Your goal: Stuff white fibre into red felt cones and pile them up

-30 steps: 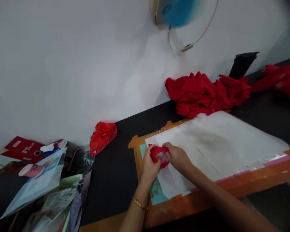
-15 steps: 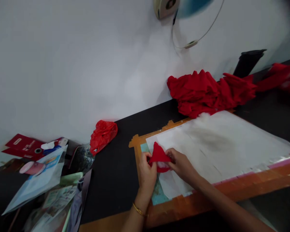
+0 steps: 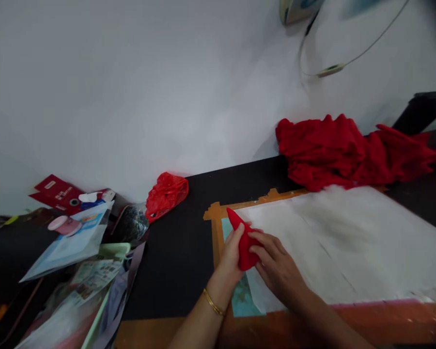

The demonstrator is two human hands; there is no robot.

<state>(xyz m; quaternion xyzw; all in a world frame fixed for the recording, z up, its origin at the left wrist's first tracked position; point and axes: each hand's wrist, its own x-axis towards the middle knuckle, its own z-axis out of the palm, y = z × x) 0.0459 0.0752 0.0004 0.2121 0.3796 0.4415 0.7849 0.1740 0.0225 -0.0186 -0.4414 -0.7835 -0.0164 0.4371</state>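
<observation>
Far left of the work, a crumpled, thin red plastic bag (image 3: 167, 195) sits on the flat black tabletop (image 3: 181, 271). Next, the left hand (image 3: 231, 254), thin gold bangle (image 3: 213, 301) at its wrist, grasps the left flank of a soft red fabric cone (image 3: 245, 247), thumb laid on it. Cone is held at the left edge of a broad white sheet (image 3: 305, 242); contact with the sheet: cannot tell. Long axis oblique: narrow tip points away from the person and leftward, wide base towards the person. Right hand (image 3: 276, 264) grips the right flank, fingers bent. Step in hand, my judgement: two-handed pressing or shaping; next move calls for one hand steadying while the other adjusts. Right, beyond the sheet: heaped matte red cloth (image 3: 341, 150), untouched.
</observation>
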